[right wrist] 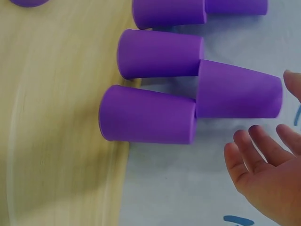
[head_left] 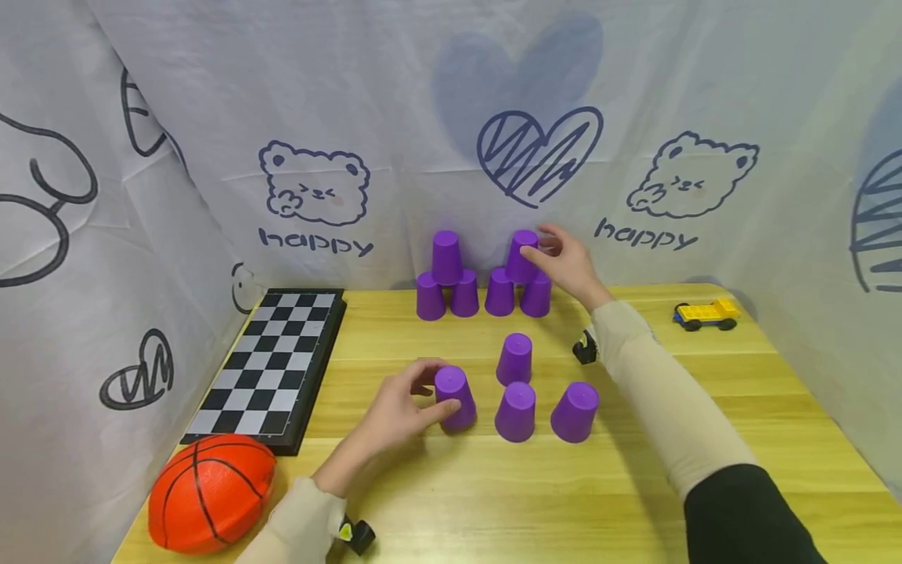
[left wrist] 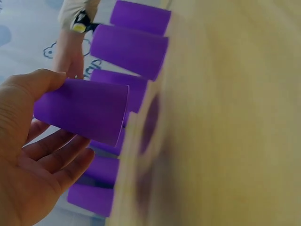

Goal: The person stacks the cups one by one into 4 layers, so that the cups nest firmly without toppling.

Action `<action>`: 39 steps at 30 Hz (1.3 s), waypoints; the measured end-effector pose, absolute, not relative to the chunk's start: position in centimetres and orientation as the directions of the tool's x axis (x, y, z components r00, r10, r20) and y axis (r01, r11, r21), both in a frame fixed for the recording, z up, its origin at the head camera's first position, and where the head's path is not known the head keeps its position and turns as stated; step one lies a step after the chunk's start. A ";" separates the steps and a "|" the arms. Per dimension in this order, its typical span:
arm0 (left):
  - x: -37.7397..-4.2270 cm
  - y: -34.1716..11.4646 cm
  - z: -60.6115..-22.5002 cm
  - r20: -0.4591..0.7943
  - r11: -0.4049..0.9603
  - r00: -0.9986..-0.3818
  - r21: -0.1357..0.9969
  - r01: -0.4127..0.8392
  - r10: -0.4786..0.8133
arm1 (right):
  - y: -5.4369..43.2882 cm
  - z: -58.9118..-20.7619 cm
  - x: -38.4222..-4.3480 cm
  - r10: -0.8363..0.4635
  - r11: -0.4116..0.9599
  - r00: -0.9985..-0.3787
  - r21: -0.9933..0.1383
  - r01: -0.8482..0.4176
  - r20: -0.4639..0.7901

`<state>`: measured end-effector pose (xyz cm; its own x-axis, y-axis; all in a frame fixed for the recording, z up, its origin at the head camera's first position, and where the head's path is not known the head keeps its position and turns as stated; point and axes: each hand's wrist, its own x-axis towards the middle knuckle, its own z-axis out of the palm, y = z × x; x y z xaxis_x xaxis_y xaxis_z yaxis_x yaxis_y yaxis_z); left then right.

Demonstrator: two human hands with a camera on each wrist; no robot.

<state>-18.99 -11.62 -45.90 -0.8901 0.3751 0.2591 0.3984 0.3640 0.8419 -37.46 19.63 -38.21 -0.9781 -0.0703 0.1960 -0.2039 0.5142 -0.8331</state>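
Note:
My left hand (head_left: 395,410) pinches an upside-down purple cup (head_left: 453,398) between thumb and forefinger. In the left wrist view this cup (left wrist: 84,108) hangs just off the table, its shadow below. My right hand (head_left: 572,270) is around the top cup (head_left: 520,265) of the right-hand three-cup stack. From the right wrist, a gap shows between the fingers (right wrist: 256,148) and that top cup (right wrist: 240,92), which rests across two lower cups. Beside the left hand's cup stand three single upside-down cups: one behind (head_left: 515,362), one in front (head_left: 515,415) and one to the right (head_left: 575,413).
A second three-cup stack (head_left: 447,262) stands left of the first, near the cloth backdrop (head_left: 409,94). At the table's left lie a black-and-white chessboard (head_left: 264,360) and an orange ball (head_left: 211,493). A yellow toy car (head_left: 707,315) sits at the right back.

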 end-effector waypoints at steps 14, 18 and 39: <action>-23.2 -11.8 -42.3 0.327 0.387 -0.894 0.815 0.431 0.307 | 22.2 -37.8 -34.3 -0.104 0.542 -0.966 -0.801 -0.255 0.237; -24.5 -11.5 -41.2 0.340 0.409 -0.893 0.800 0.440 0.295 | 23.0 -37.7 -32.8 -0.144 0.563 -0.956 -0.774 -0.290 0.254; -30.2 -8.7 -37.5 0.455 0.522 -0.843 0.663 0.536 0.287 | 25.8 -39.9 -24.9 -0.257 0.629 -0.946 -0.709 -0.318 0.197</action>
